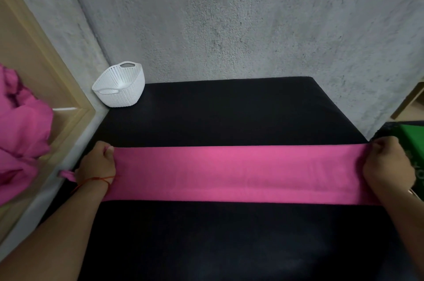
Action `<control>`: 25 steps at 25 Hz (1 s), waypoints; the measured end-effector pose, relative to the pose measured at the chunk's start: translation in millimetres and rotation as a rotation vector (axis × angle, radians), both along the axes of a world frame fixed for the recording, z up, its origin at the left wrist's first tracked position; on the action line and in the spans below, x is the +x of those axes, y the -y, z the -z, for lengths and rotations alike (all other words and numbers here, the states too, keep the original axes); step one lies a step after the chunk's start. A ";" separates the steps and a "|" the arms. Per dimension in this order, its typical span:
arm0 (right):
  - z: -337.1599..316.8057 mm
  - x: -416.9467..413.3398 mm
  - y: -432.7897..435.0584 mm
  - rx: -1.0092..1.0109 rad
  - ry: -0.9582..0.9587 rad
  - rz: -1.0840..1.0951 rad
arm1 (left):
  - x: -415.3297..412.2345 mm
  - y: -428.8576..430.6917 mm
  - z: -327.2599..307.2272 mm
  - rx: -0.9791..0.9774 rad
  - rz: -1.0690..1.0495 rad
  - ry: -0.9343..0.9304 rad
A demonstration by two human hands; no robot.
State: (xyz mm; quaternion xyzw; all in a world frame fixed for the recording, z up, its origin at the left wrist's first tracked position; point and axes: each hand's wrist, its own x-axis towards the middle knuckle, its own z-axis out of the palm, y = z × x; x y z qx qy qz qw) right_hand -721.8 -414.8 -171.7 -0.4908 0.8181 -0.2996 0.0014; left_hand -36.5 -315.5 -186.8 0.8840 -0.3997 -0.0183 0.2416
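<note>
Slip risk: losing the pinch on either end and letting the folded band go slack and bunch up, lol
Skew risk: tugging harder on 1 side and dragging it crooked, probably wrecking the straight edges
Snag risk: maybe catching that little loop poking out beside the left wrist
Left hand [97,163]: curling round the cloth's left end, knuckles up, sitting at the table's left edge
Right hand [387,166]: fisting round the right end, knuckles up, pulling outward past the right edge
Pink cloth [229,172]: stretching taut between the 2 hands, lying across the middle of the black tabletop [229,115]
White basket [120,84]: sitting at the far left corner, well apart from the cloth
Pink heap [20,138]: bunching up off to the left
</note>
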 end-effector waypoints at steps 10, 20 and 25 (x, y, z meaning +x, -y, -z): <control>5.2 -3.5 6.3 0.061 -0.069 -0.047 | -13.8 16.4 -18.4 0.257 0.079 0.381; -8.3 139.6 -19.7 0.063 -0.279 -0.959 | -218.1 52.5 -20.7 0.127 0.755 0.155; 4.8 227.0 -52.1 0.197 -0.380 -1.122 | -234.8 44.2 -20.4 0.014 0.673 0.293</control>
